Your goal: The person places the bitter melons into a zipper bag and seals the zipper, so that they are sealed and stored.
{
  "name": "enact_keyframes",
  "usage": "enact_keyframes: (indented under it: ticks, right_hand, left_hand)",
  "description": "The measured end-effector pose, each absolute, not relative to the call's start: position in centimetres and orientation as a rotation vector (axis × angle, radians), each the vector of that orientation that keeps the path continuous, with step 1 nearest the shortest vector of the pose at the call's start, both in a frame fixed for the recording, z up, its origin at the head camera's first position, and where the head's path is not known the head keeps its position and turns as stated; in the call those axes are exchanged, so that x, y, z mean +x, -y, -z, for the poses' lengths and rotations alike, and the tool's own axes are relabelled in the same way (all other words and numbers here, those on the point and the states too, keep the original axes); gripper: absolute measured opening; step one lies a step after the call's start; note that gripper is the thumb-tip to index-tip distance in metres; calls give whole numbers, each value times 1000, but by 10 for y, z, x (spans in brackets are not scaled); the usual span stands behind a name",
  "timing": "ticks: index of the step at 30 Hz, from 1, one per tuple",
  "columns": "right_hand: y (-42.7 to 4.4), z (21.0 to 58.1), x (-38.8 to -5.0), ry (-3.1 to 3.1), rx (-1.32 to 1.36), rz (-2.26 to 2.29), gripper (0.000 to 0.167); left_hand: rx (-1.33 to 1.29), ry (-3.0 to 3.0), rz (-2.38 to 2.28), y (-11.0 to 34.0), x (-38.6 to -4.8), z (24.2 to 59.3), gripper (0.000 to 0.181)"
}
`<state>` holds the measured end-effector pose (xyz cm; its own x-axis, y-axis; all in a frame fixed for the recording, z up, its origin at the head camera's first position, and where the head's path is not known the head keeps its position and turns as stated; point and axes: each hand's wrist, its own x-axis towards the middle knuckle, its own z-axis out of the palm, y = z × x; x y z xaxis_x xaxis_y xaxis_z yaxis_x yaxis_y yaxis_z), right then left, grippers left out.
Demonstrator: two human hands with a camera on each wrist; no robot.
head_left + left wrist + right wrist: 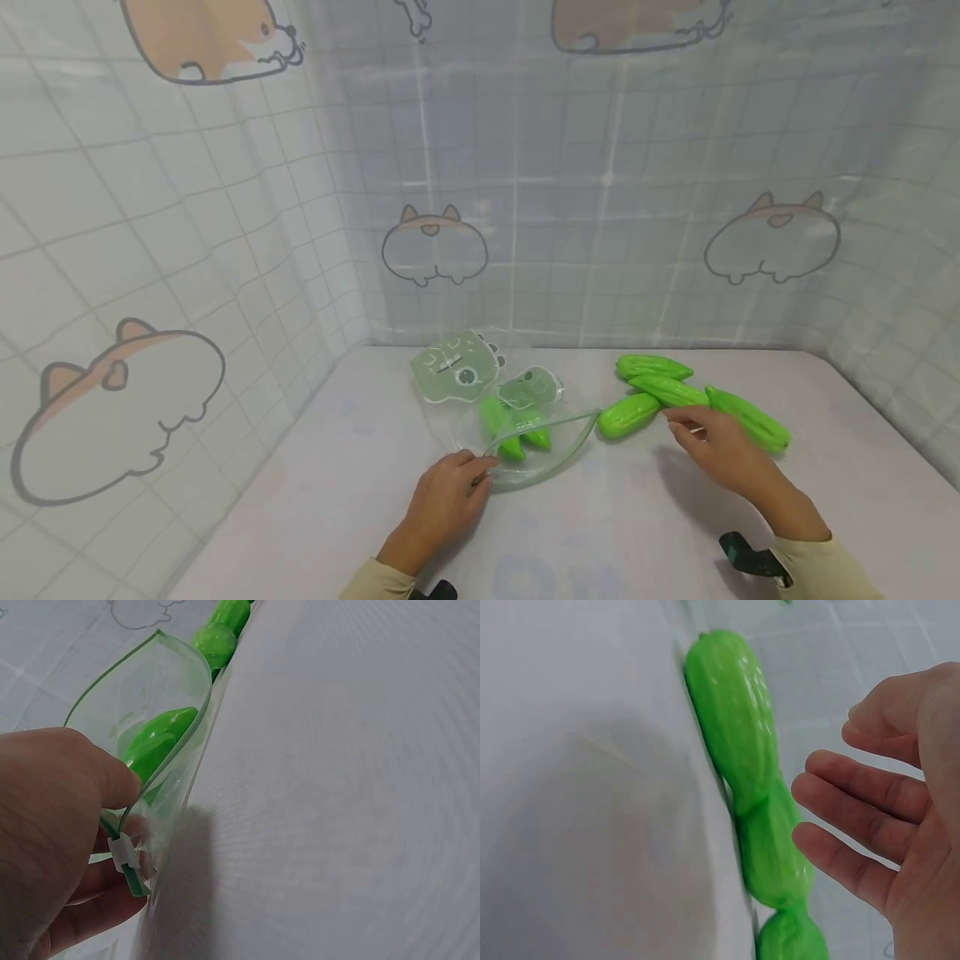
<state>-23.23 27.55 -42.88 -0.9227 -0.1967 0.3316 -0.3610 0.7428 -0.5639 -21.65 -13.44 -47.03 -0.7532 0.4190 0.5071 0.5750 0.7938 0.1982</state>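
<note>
A clear zip bag (444, 371) with green dinosaur prints lies left of the middle of the table, its green-edged mouth spread apart. My left hand (450, 497) pinches one end of that mouth, beside a white slider (122, 853). Inside the bag are green ridged pieces (495, 417) like those outside. Several green toy bitter melons lie to the right; the closest to the bag is a short, plump bitter melon (628, 416). Over the table near them hovers my right hand (720, 450), fingers loosely bent and holding nothing. The right wrist view shows it apart from the bitter melons (735, 712).
The white tabletop (600, 525) runs to a back wall (607, 275) of grid-patterned sheeting with dog drawings. Similar sheeting (247, 233) closes off the left side and the right. A bitter melon (750, 419) lies farthest right, partly behind the right hand.
</note>
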Motion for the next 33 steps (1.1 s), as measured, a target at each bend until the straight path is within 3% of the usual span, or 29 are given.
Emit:
enact_keyframes:
  ticks: [15,33]
  right_hand:
    - [-321,417,-226,2669,192,-887,33]
    - [-356,436,-227,2609,25,-773,33]
  left_hand:
    - [-751,2506,465,134,-217,470,21]
    - [-754,2507,475,134,-215,467,22]
